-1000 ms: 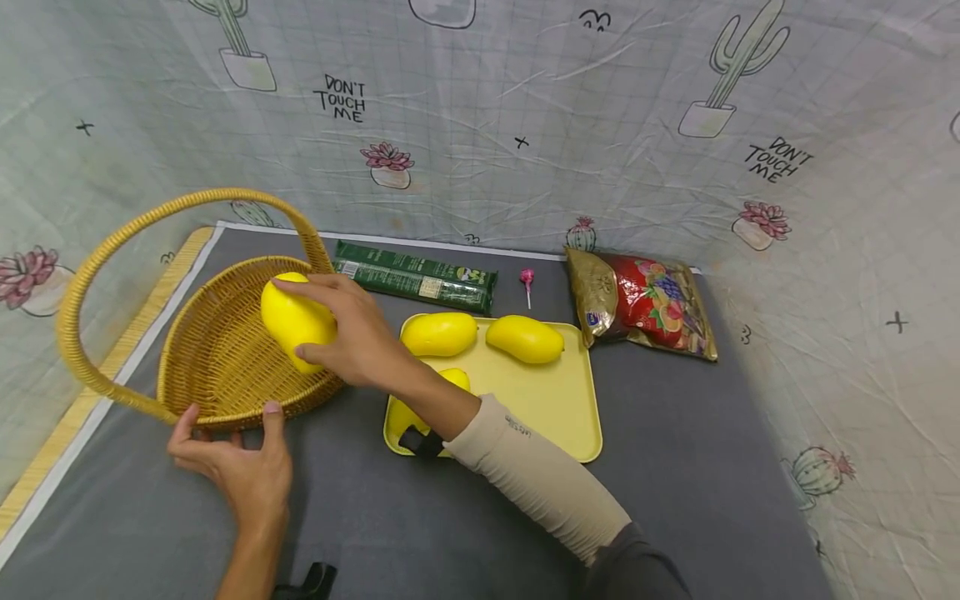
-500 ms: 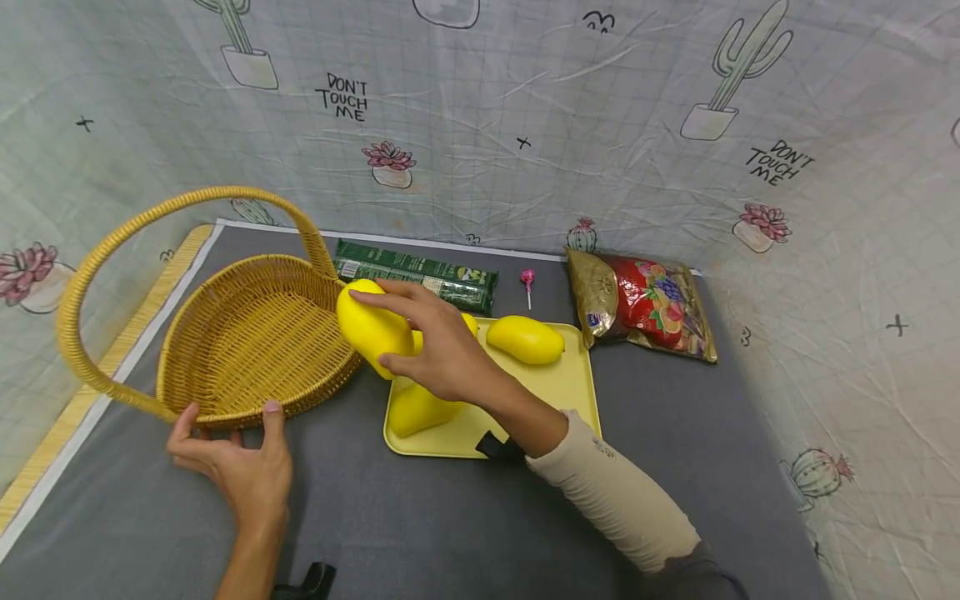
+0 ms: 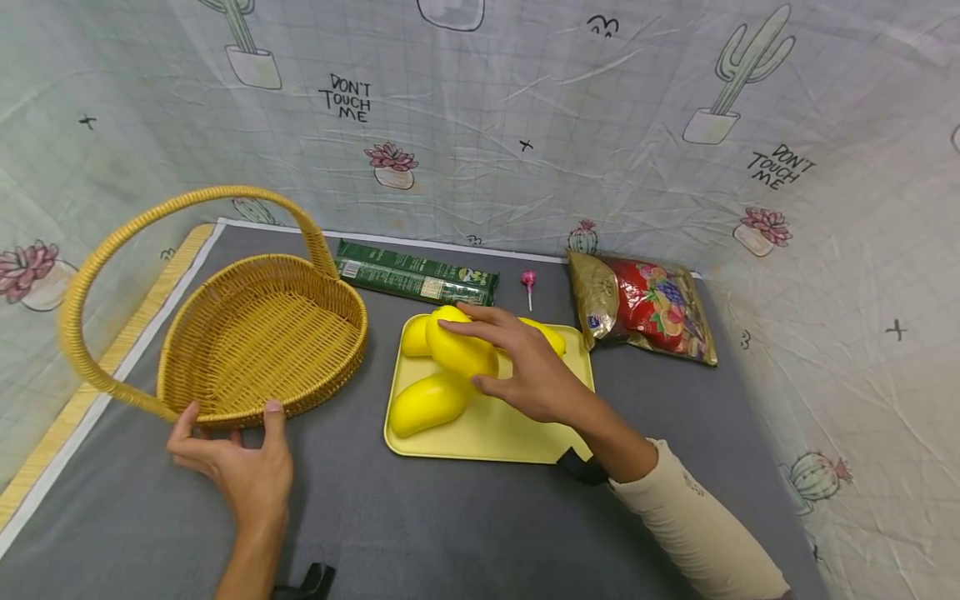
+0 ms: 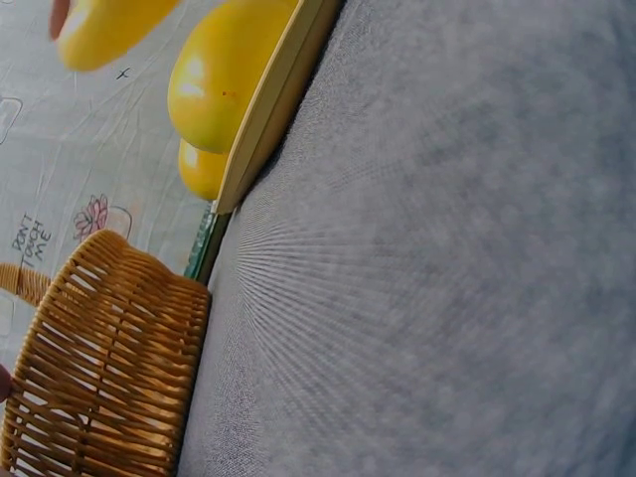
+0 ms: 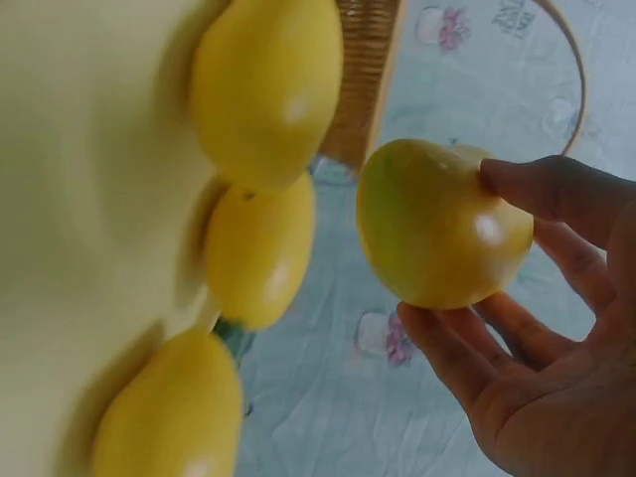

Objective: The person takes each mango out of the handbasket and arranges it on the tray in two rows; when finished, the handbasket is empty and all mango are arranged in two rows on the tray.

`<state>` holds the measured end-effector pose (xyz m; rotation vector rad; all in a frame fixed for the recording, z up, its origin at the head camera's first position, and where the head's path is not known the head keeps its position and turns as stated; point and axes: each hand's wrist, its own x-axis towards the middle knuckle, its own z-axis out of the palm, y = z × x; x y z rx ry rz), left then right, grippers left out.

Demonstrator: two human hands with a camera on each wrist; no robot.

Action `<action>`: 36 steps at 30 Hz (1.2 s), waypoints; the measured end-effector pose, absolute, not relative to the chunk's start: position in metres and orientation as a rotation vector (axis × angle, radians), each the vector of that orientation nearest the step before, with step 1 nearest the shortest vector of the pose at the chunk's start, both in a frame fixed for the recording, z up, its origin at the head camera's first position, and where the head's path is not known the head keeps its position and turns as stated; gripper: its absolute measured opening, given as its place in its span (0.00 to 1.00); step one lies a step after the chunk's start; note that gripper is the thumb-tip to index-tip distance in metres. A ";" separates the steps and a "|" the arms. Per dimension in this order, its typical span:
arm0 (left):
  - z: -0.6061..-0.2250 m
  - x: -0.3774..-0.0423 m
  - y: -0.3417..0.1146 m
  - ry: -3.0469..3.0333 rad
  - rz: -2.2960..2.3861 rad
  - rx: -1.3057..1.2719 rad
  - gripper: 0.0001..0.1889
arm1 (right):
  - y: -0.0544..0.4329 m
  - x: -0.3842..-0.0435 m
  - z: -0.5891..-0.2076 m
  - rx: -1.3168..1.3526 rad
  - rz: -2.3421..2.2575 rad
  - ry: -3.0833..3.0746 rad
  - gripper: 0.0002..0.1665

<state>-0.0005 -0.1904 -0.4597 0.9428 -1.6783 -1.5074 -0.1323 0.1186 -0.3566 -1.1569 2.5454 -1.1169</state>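
My right hand (image 3: 536, 367) grips a yellow mango (image 3: 459, 346) between thumb and fingers, held over the pale yellow tray (image 3: 517, 433). In the right wrist view that mango (image 5: 437, 227) hangs apart from the tray's surface. Three more mangoes lie on the tray: one at the front left (image 3: 427, 406), one at the back left (image 3: 414, 337), and one at the back right (image 3: 551, 333), partly hidden by the hand. On the left, my left hand (image 3: 240, 467) holds the near rim of a woven wicker basket (image 3: 277, 342) with thumb and fingers. Nothing lies inside the basket.
Behind the tray lies a long dark green packet (image 3: 416, 275), with a pink lollipop (image 3: 528, 283) to its right. A red and gold bag (image 3: 648, 304) lies at the back right. The basket's tall arched handle (image 3: 82, 283) rises at the left. A printed cloth (image 3: 480, 125) hangs behind.
My right hand has carried the mango rightward from over the basket to over the tray. My left hand has stayed on the basket rim.
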 end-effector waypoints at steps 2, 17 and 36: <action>-0.460 -0.001 -0.189 -1.682 -1.506 0.946 0.41 | 0.132 -0.133 -0.360 -1.159 -1.084 2.545 0.46; -0.461 -0.001 -0.191 -1.682 -1.508 0.944 0.41 | 0.189 -0.130 -0.388 -1.096 -0.901 2.482 0.47; -0.461 0.000 -0.191 -1.684 -1.501 0.950 0.41 | 0.187 -0.125 -0.411 -1.200 -0.870 2.433 0.43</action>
